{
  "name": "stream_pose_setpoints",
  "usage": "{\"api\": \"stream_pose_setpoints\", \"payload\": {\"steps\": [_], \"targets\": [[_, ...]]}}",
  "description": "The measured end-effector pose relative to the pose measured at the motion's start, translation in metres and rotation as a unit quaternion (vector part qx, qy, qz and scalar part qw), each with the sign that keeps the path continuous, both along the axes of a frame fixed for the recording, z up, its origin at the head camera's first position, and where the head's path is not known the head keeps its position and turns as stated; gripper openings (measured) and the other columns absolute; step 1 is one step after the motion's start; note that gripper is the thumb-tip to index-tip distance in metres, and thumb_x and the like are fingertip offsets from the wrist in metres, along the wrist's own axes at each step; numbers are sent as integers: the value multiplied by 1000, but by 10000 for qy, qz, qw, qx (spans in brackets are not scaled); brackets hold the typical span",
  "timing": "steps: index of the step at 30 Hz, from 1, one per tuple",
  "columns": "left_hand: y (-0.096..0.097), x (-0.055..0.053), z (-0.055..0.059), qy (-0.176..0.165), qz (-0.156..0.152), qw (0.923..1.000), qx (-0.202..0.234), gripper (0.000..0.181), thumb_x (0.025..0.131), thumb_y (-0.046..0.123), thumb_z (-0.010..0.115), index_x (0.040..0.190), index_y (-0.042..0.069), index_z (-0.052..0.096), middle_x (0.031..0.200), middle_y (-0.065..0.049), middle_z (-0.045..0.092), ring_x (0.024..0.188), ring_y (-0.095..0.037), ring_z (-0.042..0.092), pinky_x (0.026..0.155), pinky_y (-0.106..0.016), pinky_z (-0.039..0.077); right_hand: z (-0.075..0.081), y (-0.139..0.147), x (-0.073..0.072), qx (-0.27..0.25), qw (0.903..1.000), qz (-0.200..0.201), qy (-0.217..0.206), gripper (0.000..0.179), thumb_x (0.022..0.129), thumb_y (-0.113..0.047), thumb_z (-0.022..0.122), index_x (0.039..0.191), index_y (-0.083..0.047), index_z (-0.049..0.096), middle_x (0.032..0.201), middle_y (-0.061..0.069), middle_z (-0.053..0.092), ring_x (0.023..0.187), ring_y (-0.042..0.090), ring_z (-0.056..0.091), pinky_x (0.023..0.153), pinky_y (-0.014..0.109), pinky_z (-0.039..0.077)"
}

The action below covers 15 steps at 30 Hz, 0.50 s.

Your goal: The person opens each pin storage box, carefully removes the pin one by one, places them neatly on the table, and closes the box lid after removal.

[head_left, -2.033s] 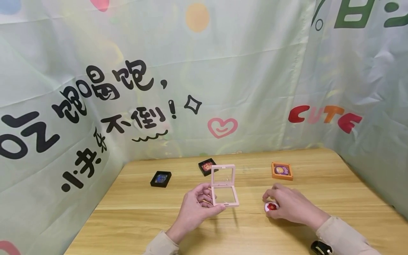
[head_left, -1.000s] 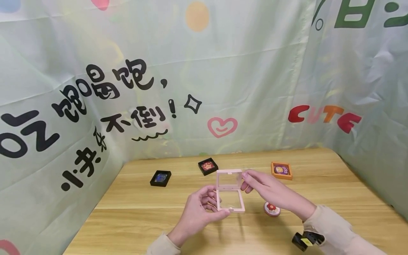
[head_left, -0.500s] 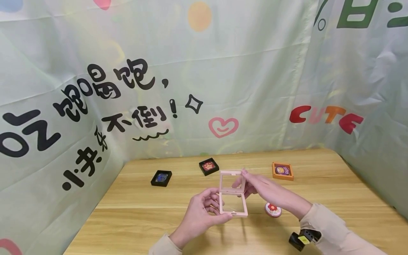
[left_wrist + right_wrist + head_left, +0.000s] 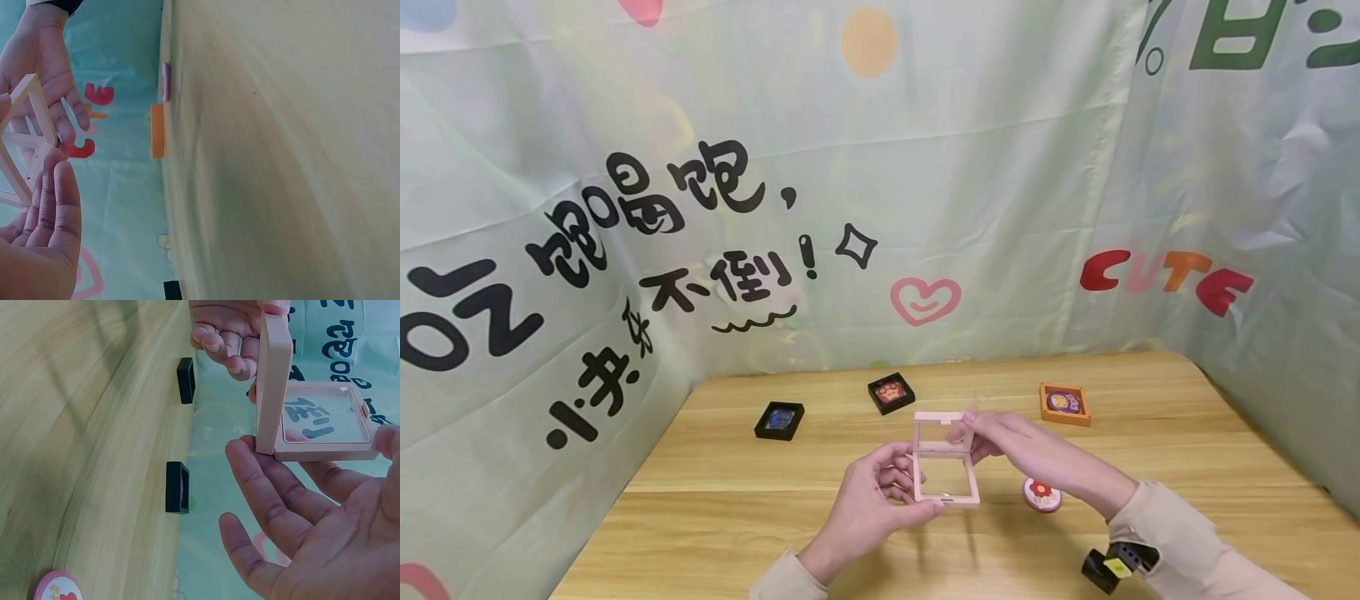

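Observation:
A hinged pink display frame [image 4: 951, 502] with clear film windows is held above the table, its two halves apart at an angle. My left hand [image 4: 868, 510] grips the lower half, thumb on the front rim and fingers curled at the side and underneath. At the lid's right edge, my right hand [image 4: 1033, 446] has its thumb on the upper corner and fingers behind it. In the right wrist view, that hand's fingertips meet the pink frame [image 4: 275, 381] near the hinge. A round badge [image 4: 1042, 495] with a red flower lies on the table below the right hand.
Toward the back of the wooden table [image 4: 715, 517] lie a black frame [image 4: 779, 421] with a blue piece, a black frame [image 4: 891, 392] with a red paw, and an orange frame [image 4: 1064, 404] with a purple piece. A printed curtain [image 4: 1000, 208] hangs behind.
My right hand has left the flower badge on the table and moved up to the pink frame's lid. The frame shifted slightly right, and the lid now appears tilted further.

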<state>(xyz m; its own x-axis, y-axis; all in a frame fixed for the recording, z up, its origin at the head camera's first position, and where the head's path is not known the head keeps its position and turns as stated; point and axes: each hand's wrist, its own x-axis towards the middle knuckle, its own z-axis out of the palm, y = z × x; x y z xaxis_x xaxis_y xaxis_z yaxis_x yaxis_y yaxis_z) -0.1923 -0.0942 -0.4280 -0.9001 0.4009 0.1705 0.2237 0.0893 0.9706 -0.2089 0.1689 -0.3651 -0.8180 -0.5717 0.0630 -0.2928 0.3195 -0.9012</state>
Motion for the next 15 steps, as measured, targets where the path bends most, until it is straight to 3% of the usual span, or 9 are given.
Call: {"api": "stream_pose_setpoints", "payload": {"steps": [6, 10, 15], "targets": [[-1, -1, 0, -22, 67, 10000, -26, 61, 79, 10, 95, 134, 4, 67, 105, -12, 69, 81, -6, 70, 78, -21, 66, 0, -1, 1, 58, 9999, -106, 75, 50, 118, -33, 37, 129, 4, 70, 134, 20, 72, 113, 21, 73, 101, 25, 58], [-2, -1, 0, -23, 73, 10000, -26, 62, 80, 9, 94, 135, 4, 67, 104, -7, 68, 82, -7, 70, 78, -21, 66, 0, -1, 2, 254, 9994, -161, 143, 48, 117, -33, 41, 131, 3, 69, 130, 16, 74, 113, 22, 73, 104, 36, 59], [-3, -1, -1, -22, 81, 10000, -50, 61, 81, 11, 94, 135, 5, 66, 105, -6, 68, 84, -8, 71, 79, -22, 66, -1, 0, 1, 383, 9989, -97, 249, 43, 114, -32, 49, 133, 1, 70, 119, 8, 78, 110, 19, 71, 99, 39, 61]]}}
